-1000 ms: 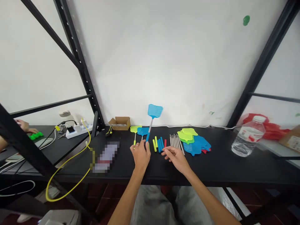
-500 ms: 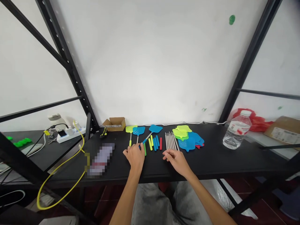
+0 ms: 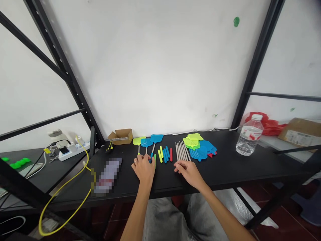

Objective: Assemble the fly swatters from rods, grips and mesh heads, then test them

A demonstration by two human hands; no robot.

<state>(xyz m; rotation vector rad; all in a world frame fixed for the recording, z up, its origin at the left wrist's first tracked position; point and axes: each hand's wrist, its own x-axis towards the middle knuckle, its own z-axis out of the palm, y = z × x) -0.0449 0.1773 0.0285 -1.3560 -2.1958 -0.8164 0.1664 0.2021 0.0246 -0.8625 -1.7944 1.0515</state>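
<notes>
My left hand [image 3: 143, 169] rests on the black table [image 3: 230, 167], its fingers curled over the blue handle of a blue fly swatter [image 3: 155, 138] that lies flat beside two finished swatters [image 3: 142, 142]. My right hand [image 3: 188, 170] lies open with its fingertips at the near ends of several grey metal rods [image 3: 182, 151]. Loose coloured handles [image 3: 165, 154] in yellow, blue, green and red lie between the hands. A pile of green, blue and red swatter heads [image 3: 199, 147] sits just right of the rods.
A small open cardboard box [image 3: 120, 136] stands at the back left. A water bottle [image 3: 249, 135] stands at the right, with a red bag [image 3: 268, 124] and a carton [image 3: 299, 134] beyond. Black rack posts [image 3: 253, 67] frame the table. A yellow cable [image 3: 62, 190] and a power strip [image 3: 72, 148] are at the left.
The blue swatter, held upright by my left hand a second ago, now lies flat on the table beside the other two. My right hand has stayed at the rods.
</notes>
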